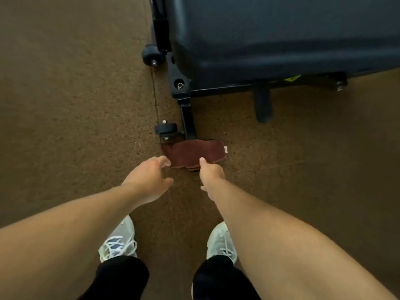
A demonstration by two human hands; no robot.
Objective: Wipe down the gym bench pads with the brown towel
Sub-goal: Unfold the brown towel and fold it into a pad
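Gripping one brown towel (193, 154), two hands (211, 172) reach.

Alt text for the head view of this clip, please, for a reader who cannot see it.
The right hand pinches the near edge of a folded brown towel lying on the brown floor, while the open left hand reaches toward its left end. Beyond it stands a dark gym bench pad on a black wheeled frame.

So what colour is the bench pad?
Dark navy, nearly black, bench pad; head view shows it.
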